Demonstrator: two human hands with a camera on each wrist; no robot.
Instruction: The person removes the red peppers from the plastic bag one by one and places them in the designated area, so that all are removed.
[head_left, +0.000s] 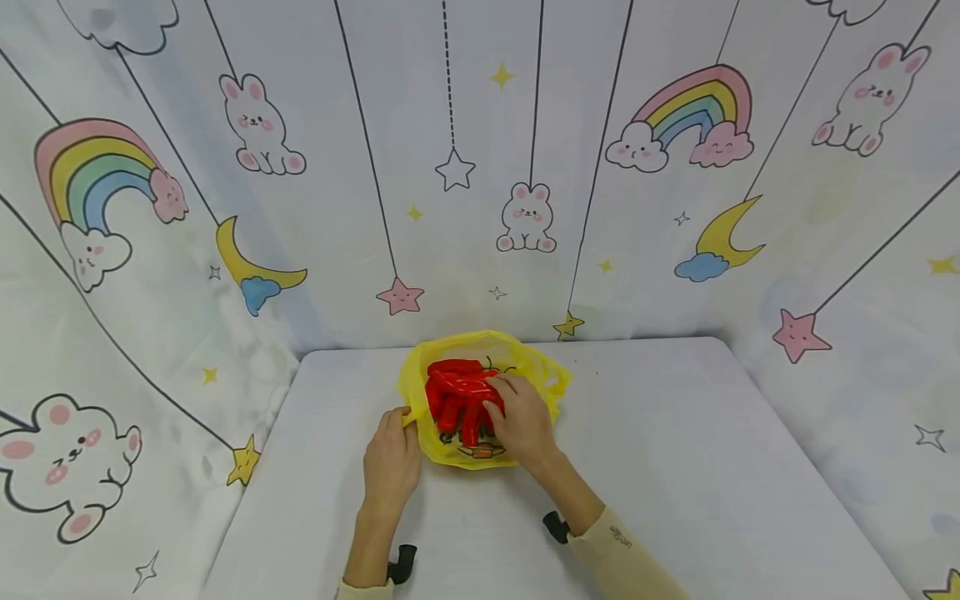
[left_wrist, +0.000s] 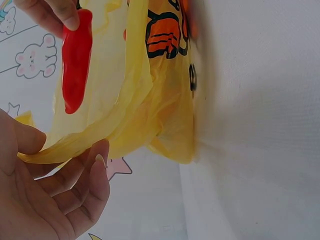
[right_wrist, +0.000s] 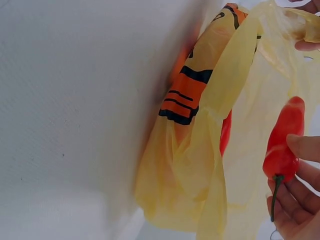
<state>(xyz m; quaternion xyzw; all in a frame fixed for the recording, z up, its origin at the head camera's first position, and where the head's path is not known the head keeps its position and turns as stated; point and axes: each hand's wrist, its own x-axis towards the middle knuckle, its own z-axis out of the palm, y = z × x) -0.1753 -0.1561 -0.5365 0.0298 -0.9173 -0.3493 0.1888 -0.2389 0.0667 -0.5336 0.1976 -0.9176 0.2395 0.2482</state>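
Note:
A yellow plastic bag [head_left: 536, 354] stands with its mouth up, holding several red peppers [head_left: 450, 412]. At the bag's left rim my left hand [head_left: 392, 458] pinches the edge between thumb and fingers; the left wrist view shows the thin plastic [left_wrist: 135, 132] in that grip. My right hand [head_left: 525, 421] is over the bag's mouth and holds one long red pepper [right_wrist: 285, 137] between thumb and fingers, its green stem in view in the right wrist view. An orange and black print [right_wrist: 182, 97] marks the bag's side.
The bag rests on a white table [head_left: 645, 467], near its back edge. Behind and on both sides hangs a pale cloth [head_left: 337, 208] printed with rainbows, rabbits, moons and stars. A black device [head_left: 402, 564] is at my left wrist and another [head_left: 556, 527] at my right.

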